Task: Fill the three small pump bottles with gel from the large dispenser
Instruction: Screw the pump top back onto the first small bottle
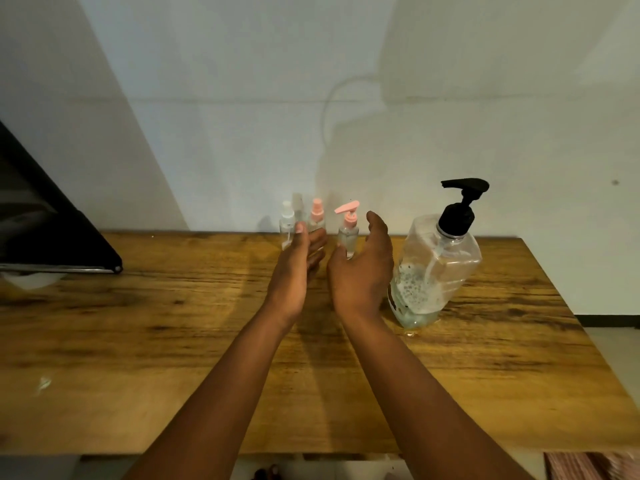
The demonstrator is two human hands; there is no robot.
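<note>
Three small clear bottles stand at the table's far edge by the wall: one with a white spray top (287,223), one with a pink spray top (316,216) and one with a pink pump head (348,230). The large clear dispenser (434,268) with a black pump stands to their right, gel low in its base. My left hand (294,268) is open, its fingers just in front of the two left bottles. My right hand (362,268) is open too, cupped beside the pink pump bottle. Neither hand holds anything.
The wooden table (173,341) runs to a front edge near me and a right edge past the dispenser. A black slanted object (52,237) overhangs its far left. A small gel drop (410,332) lies by the dispenser's base.
</note>
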